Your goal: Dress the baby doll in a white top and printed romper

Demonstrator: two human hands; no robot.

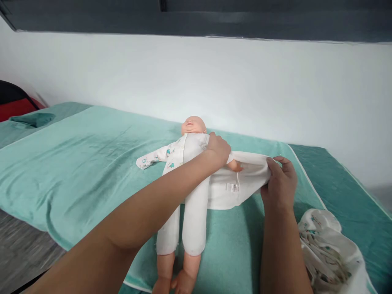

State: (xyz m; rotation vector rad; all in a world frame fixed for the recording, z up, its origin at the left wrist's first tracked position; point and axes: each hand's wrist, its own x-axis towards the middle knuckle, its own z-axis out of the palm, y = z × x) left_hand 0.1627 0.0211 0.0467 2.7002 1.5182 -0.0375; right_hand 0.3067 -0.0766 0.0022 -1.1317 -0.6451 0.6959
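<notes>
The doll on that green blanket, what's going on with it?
A person is handling the printed white top on a doll lying face up on the green blanket. The right hand pinches the top's edge and holds that side stretched outward. The left hand is at the doll's upper arm, its fingers mostly hidden. One printed sleeve lies out at the other side. Bundled cloth sits near the right forearm.

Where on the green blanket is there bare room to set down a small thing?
Widest bare blanket: left of the printed sleeve. A narrower patch separates the baby doll's legs from your right forearm. Crowded: the middle, with left hand, right hand and opened baby top; lower right, with bundled printed cloth.
</notes>
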